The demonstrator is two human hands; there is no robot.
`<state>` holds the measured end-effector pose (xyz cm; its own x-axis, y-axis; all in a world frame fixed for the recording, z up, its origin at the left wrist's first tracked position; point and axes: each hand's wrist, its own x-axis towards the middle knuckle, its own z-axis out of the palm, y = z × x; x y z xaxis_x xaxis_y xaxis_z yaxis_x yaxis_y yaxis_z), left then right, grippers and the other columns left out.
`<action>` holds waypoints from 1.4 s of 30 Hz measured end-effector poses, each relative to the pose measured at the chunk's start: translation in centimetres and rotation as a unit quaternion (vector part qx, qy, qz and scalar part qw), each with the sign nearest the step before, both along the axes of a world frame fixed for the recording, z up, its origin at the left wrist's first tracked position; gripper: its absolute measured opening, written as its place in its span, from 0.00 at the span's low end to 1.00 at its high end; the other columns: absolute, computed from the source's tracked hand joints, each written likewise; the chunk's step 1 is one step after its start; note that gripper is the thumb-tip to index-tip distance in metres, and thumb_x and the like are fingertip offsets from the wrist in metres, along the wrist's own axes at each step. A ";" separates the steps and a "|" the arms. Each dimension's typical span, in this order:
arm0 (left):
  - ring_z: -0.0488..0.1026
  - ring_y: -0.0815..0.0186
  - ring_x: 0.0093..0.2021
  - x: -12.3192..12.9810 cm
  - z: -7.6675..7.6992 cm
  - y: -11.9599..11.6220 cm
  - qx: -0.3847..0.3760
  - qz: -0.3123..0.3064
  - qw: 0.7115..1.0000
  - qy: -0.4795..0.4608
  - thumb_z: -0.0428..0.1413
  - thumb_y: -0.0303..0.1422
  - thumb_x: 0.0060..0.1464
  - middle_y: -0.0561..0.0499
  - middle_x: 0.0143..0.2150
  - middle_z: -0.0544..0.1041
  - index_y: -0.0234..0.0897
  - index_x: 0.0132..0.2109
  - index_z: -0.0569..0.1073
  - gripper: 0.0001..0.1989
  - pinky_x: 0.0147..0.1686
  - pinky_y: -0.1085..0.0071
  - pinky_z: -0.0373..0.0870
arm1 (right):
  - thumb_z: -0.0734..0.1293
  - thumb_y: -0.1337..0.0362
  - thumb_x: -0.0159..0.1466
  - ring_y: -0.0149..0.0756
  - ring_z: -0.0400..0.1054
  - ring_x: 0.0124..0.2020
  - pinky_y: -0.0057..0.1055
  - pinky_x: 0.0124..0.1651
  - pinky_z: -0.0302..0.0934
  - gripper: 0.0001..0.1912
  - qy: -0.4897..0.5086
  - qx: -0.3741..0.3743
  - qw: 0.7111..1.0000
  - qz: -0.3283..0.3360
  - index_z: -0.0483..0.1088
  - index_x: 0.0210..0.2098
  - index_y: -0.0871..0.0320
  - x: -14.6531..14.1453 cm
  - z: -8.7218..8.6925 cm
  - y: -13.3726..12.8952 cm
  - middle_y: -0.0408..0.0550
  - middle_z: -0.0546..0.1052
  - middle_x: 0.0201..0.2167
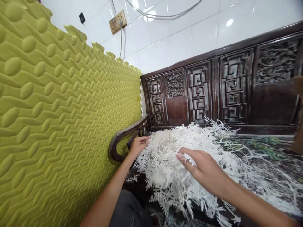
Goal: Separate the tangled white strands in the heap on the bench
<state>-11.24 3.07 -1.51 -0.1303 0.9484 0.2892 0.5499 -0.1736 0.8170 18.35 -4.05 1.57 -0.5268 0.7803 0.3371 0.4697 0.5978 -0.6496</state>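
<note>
A big heap of white, feathery artificial plant sprigs [165, 164] lies on the dark wooden bench, spilling over its front edge. My right hand [201, 165] is above the middle of the heap, thumb and fingers closed on a small white sprig [188, 158]. At the heap's left edge, beside the bench's armrest, is my left hand [139, 146]. Its fingers are stretched toward the sprigs and slightly bent, and the fingertips meet the edge of the heap.
A curved wooden armrest [115, 143] stands left of the heap. The carved bench back [176, 110] runs behind it. A yellow-green foam mat [71, 126] covers the left wall. More loose white strands [267, 176] spread to the right over a patterned seat. A wall socket [117, 22] holds a plug.
</note>
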 end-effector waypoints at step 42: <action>0.70 0.66 0.33 7.1 1.1 -1.9 0.066 -0.202 0.969 0.128 0.53 0.40 0.57 0.48 0.32 0.76 0.35 0.36 0.77 0.14 0.34 0.72 0.63 | 0.59 0.41 0.61 0.43 0.66 0.32 0.37 0.40 0.56 0.26 0.089 -0.006 0.984 -0.153 0.66 0.21 0.56 1.2 -0.9 6.9 0.49 0.73 0.25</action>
